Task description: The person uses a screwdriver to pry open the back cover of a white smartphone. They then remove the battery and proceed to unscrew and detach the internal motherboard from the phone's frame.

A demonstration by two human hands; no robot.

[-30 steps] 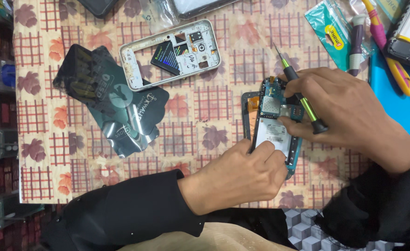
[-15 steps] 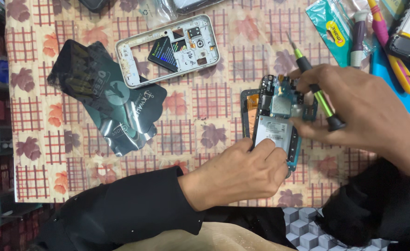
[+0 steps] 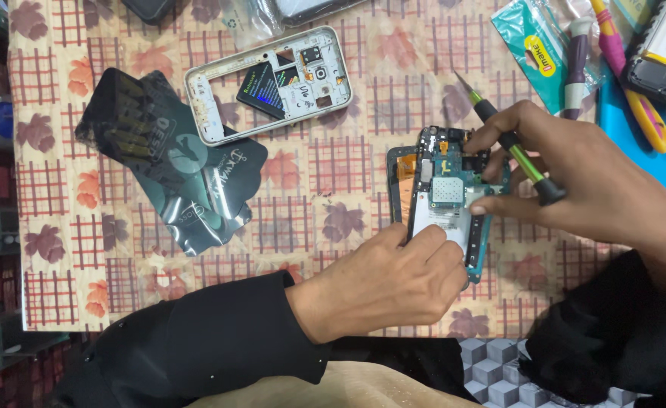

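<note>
Lifted since earlier, the right hand (image 3: 574, 181) grips the screwdriver (image 3: 508, 140) above the upright phone (image 3: 448, 200); left hand (image 3: 393, 283) pinches its lower end.

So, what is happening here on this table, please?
A person in black sleeves works on an opened phone with a bare blue-green circuit board on the checked tablecloth. The left hand steadies its lower end. The right hand holds a green-and-black screwdriver and touches the board. A white plastic phone frame lies apart.

Leaf-patterned tablecloth (image 3: 333, 189) under opened phone (image 3: 446, 200), white phone frame (image 3: 268, 83), dark foil bags (image 3: 163, 162).
</note>
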